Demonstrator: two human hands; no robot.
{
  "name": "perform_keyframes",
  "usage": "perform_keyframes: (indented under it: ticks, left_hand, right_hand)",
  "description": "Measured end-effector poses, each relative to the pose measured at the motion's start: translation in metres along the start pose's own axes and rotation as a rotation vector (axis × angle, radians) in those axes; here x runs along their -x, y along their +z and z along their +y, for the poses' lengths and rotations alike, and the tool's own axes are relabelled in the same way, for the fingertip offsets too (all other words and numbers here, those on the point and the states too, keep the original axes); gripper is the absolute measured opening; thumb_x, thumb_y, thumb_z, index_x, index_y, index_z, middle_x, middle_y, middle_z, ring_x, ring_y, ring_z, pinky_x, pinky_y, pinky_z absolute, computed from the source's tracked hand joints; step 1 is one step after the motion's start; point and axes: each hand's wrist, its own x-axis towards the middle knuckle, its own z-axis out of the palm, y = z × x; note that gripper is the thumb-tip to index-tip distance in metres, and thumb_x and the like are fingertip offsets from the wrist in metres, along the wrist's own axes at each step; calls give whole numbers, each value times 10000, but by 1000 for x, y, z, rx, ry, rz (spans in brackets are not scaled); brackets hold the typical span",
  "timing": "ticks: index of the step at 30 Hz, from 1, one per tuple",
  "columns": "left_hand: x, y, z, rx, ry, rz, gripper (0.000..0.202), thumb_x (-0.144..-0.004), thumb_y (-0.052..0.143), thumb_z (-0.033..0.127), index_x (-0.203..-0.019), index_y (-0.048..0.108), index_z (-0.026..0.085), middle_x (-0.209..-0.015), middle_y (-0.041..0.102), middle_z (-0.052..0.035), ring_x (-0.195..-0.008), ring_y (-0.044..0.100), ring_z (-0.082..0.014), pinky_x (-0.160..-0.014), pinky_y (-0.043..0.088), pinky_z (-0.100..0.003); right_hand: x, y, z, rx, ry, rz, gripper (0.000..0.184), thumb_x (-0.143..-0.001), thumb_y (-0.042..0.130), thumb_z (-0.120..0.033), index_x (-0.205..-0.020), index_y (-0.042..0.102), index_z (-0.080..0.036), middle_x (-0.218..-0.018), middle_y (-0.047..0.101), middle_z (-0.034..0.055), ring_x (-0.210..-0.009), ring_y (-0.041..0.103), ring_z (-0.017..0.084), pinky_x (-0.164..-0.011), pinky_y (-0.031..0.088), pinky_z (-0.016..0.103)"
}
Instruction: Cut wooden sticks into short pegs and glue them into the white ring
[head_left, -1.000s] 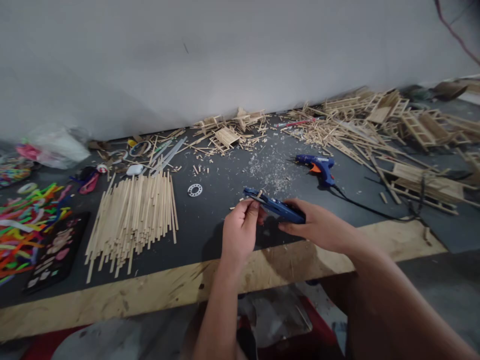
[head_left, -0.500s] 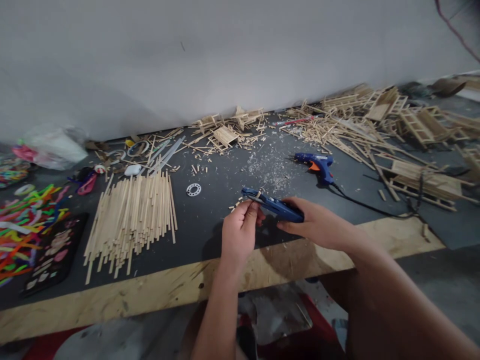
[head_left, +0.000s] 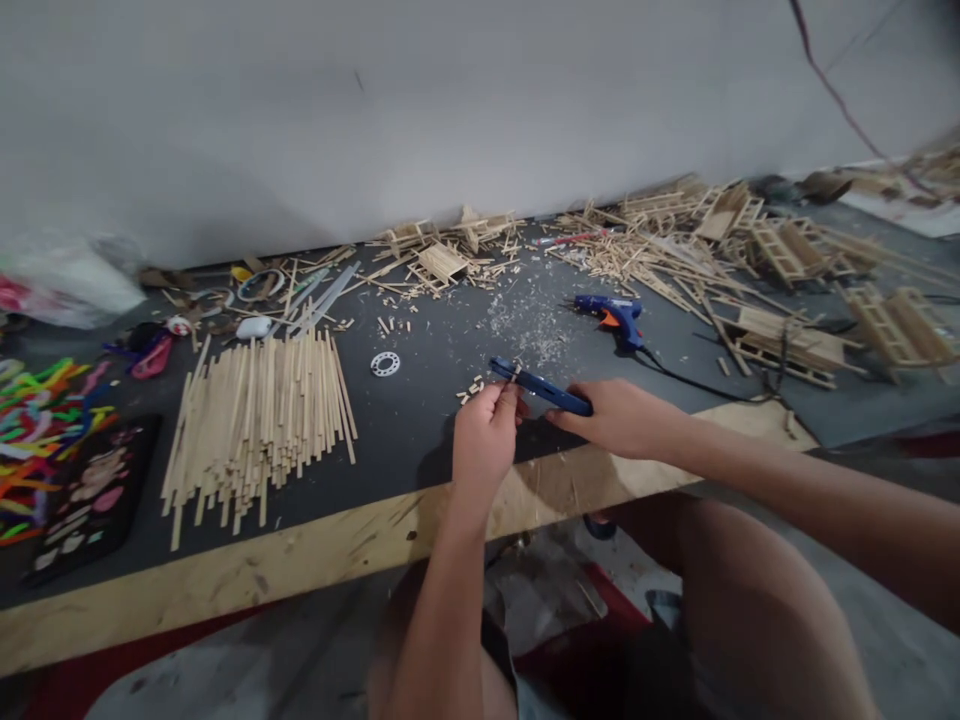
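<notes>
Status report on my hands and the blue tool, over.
Right hand gripping blue tool. Left hand pinching small wooden stick at tool's far end. Glue gun lying beyond, apart from both hands.

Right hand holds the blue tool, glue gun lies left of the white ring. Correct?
Not quite: the head view shows the glue gun right of the white ring. The right hand does hold the blue tool.

Dim light; soft shadows on tabletop [head_left: 409, 425]; right edge blurred.

Bright pipe cleaners [head_left: 46, 425], pale plastic bag [head_left: 79, 285]
</notes>
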Motion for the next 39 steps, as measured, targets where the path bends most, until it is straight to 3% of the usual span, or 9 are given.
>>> perform_keyframes:
  ticks: [13,21,27,30,33,39]
  left_hand:
    - [25,18,-5,-140,-73,-98,367,-876,359,414,-665,562,193,-643,664,-35,-554,550,-144,-558,351,-256]
    - [16,-15,-9,-137,-55,-75,360,-854,397,460,-807,628,188,-656,656,-30,-532,519,-137,-527,356,-249]
    - [3,-53,-11,-508,2,137,312,-846,449,396,-846,680,187,-818,689,-78,-748,602,-198,-672,404,-284]
    - [-3,-66,-14,-623,1,178,306,-849,455,366,-884,694,179,-895,694,-94,-836,613,-217,-750,420,-304]
    - [-7,-69,-19,-570,-21,172,334,-852,453,393,-932,693,175,-901,703,-89,-822,626,-214,-753,441,-307]
    - [-7,-57,-21,-345,-18,75,314,-836,481,382,-1017,661,198,-970,699,-65,-802,635,-184,-731,470,-283]
  right_hand:
    - [24,15,15,-21,124,-134,407,-798,417,-522,-801,675,-207,-637,617,56,-586,561,195,-500,320,259]
    - [23,16,26,42,124,-125,437,-813,368,-527,-823,665,-205,-700,630,75,-657,575,219,-546,329,279]
    - [22,16,37,17,167,-128,419,-809,383,-528,-860,660,-218,-764,656,80,-738,605,246,-585,350,288]
    - [20,17,38,10,197,-131,416,-807,380,-537,-849,656,-229,-774,661,74,-746,608,251,-590,355,292]
    - [20,18,37,18,184,-136,412,-799,391,-540,-831,651,-222,-787,663,82,-763,604,254,-597,352,294]
    - [22,13,34,-101,199,-185,394,-803,392,-531,-794,635,-221,-702,644,52,-650,588,202,-544,340,274]
